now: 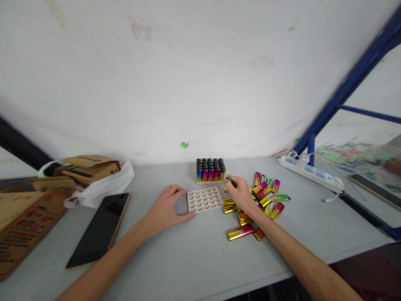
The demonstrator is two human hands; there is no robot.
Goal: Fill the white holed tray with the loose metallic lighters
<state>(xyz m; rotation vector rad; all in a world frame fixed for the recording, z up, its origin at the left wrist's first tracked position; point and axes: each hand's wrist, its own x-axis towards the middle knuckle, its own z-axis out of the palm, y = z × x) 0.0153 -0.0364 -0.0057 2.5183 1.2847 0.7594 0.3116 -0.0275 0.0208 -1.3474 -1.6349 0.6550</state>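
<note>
A white tray point(205, 200) with rows of round-ended hollows lies flat on the table, its hollows bare. My left hand point(167, 209) grips its left end, thumb at the near corner and fingers at the far one. In my right hand point(240, 193), just right of the tray, is a green metallic lighter point(232, 182), mostly hidden by the fingers. Behind the tray stands a block of upright black-topped lighters point(210, 170) in a similar tray. Loose metallic lighters point(241, 232) in gold, red, pink and green lie heaped around and under my right wrist.
A dark flat tablet-like panel point(98, 230) lies at left, near a white plastic bag point(109, 186) and cardboard boxes point(31, 221). At right are a white power strip point(310, 172) and blue metal frame point(341, 96). Part of another person's hand point(393, 166) shows at the far right.
</note>
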